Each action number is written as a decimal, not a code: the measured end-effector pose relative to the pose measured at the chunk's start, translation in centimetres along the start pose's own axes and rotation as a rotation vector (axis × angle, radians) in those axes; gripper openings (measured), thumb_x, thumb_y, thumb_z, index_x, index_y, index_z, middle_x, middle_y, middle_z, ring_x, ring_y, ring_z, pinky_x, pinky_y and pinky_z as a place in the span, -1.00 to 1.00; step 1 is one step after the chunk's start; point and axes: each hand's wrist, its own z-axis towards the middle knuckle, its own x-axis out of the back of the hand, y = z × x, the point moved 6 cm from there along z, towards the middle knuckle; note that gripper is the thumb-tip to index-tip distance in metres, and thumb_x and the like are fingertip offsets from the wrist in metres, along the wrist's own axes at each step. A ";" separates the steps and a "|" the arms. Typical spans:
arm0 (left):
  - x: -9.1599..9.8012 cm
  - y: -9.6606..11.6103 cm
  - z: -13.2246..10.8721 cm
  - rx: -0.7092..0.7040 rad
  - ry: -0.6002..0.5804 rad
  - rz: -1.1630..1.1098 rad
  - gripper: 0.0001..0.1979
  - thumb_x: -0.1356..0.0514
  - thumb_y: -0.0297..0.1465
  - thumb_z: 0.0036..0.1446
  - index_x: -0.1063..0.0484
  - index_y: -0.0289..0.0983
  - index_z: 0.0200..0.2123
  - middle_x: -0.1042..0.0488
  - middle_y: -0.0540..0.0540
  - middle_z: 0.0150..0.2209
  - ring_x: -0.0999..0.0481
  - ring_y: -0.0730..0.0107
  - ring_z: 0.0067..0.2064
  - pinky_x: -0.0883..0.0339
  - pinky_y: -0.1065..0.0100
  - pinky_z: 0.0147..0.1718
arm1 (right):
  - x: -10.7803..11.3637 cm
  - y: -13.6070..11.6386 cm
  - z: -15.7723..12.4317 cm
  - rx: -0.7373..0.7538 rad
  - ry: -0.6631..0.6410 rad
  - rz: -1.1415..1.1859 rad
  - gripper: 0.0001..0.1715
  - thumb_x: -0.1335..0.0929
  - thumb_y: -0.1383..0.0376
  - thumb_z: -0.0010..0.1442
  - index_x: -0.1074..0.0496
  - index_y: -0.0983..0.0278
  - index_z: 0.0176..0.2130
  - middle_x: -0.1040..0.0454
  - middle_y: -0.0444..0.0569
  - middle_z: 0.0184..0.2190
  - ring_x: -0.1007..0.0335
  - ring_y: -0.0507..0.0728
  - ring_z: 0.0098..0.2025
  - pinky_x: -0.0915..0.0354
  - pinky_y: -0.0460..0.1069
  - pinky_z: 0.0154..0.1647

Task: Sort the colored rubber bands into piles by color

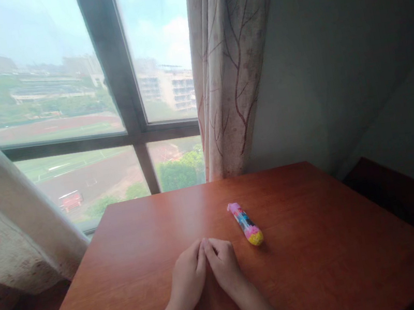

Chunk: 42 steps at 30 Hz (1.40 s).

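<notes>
My left hand (188,269) and my right hand (223,262) rest together on the reddish-brown wooden table (308,275). Their thumbs and fingertips meet, and the fingers curl inward and down. No object shows in either hand, though the undersides of the fingers are hidden. Just beyond my right hand, to its right, lies a slim tube-shaped packet (245,223). Its far end is a pinched pink tip, its middle has a blue printed band, and its near end is pink and yellow. Neither hand touches it.
A window (126,94) stands behind the table's far edge. A patterned curtain (225,68) hangs behind the table at its far side, and another curtain (11,207) at the left. A dark wooden piece (396,182) stands at the right, by the grey wall (327,68).
</notes>
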 end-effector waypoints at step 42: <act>0.1 0.3 -0.2 -0.004 0.010 0.019 -0.61 0.14 -0.25 0.32 -0.40 -0.21 -0.39 -0.59 -0.13 -0.36 -0.53 0.26 -0.33 -0.31 0.38 -0.31 | 0.2 -0.2 -0.1 0.005 0.002 -0.019 -0.46 -0.15 0.13 0.38 -0.24 0.26 -0.59 -0.25 -0.19 -0.63 -0.13 0.00 -0.55 0.05 -0.09 -0.52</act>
